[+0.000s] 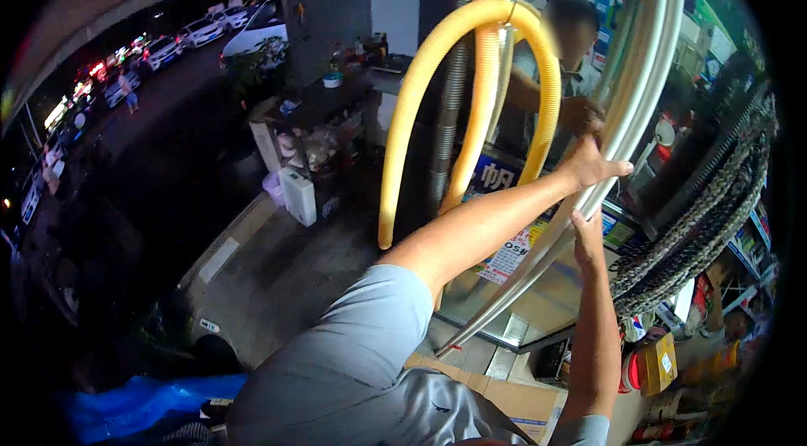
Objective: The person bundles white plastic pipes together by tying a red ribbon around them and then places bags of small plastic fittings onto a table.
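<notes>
A bundle of long, pale tubes (630, 112) runs upright and tilted through the right half of the view, its lower end near the floor by a red tie. My left hand (587, 163) is wrapped around the bundle, thumb across the front. Just below it, my right hand (589, 236) grips the same tubes. Another person's hand (581, 115) is close above my left hand; whether it touches the bundle is hidden. Yellow corrugated hoses (406, 112) hang in loops left of my hands, beside a dark ribbed hose (451, 112).
A person (526, 71) stands behind the tubes. A glass display case (536, 313) is below my hands. Thick braided rope coils (706, 225) hang at the right. Flattened cardboard (523, 405) lies underfoot. A white box (297, 195) stands by the kerb; parked cars (203, 32) line the street.
</notes>
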Motion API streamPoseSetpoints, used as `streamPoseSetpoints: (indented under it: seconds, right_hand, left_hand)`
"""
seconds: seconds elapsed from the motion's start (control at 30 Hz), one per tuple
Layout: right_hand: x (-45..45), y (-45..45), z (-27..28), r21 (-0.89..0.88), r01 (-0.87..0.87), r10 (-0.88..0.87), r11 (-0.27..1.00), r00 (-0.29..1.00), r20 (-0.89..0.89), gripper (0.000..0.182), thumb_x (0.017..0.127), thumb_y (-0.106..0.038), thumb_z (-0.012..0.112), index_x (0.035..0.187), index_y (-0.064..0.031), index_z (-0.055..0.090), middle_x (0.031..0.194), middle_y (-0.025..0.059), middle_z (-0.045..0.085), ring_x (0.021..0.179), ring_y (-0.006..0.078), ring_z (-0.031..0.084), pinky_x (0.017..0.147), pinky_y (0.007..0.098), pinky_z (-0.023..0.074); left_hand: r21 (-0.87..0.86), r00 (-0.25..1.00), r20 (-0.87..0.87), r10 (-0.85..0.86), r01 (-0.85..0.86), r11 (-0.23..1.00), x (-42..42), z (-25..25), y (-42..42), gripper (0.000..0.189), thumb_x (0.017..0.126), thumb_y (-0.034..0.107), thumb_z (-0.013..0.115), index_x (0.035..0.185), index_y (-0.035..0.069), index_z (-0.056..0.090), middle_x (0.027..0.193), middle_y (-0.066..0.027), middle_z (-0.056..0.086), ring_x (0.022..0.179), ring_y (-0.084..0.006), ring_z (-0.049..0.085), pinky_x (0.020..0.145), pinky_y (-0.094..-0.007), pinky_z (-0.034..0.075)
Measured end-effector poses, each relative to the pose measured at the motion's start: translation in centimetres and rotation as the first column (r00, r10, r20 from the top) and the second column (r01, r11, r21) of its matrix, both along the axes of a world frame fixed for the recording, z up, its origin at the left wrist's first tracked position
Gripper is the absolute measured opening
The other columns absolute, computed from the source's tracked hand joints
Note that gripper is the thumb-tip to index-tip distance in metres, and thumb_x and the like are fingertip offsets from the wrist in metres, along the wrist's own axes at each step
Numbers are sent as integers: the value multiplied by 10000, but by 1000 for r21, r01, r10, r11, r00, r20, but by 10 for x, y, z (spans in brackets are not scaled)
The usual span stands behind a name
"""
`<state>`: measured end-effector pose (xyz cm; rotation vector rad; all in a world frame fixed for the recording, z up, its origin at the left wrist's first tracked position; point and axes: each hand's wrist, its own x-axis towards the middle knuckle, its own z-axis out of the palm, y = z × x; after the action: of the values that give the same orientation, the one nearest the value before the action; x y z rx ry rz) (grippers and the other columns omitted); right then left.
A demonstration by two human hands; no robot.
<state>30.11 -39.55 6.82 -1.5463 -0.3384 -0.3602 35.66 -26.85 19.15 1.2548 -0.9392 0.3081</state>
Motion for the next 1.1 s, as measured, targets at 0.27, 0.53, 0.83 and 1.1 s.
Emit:
streamPoseSetpoints:
  seconds: [0.27,0.53,0.83,1.1]
  right_hand:
    - [0,-7,2,47,22,-24,999,999,47,1103,730,-620,784,1502,-23,269,1401,120,458,1295,243,434,1073,375,331]
    - [20,-24,-7,-19,33,-29,999,986,165,809,904,-478,651,1496,-35,321,1385,89,498,1253,210,479,1052,345,368]
    - [-26,-35,8,-295,375,-304,879,917,259,625,1027,-459,432,1436,14,421,1434,151,462,1319,258,453,1078,372,378]
    - [-163,-3,-182,546,213,137,810,837,-530,638,1015,-519,368,1418,-35,472,1355,143,526,1269,301,479,1106,402,343]
  left_hand:
    - [12,992,-117,36,-34,999,1,-12,2,951,639,475,867,1304,-11,390,1158,-187,561,1123,-298,571,1005,-396,446]
    - [-29,984,-179,-2,-4,1000,6,-31,6,940,646,561,857,1251,-10,419,1118,-176,566,1078,-267,583,953,-397,469]
    - [-104,842,385,379,-368,924,-63,-113,45,858,822,537,692,1366,-41,366,1320,-252,423,1217,-427,469,1019,-485,401]
    - [220,870,471,147,-277,935,-170,-278,42,731,908,446,573,1462,12,373,1502,-273,331,1425,-485,272,1132,-593,273]
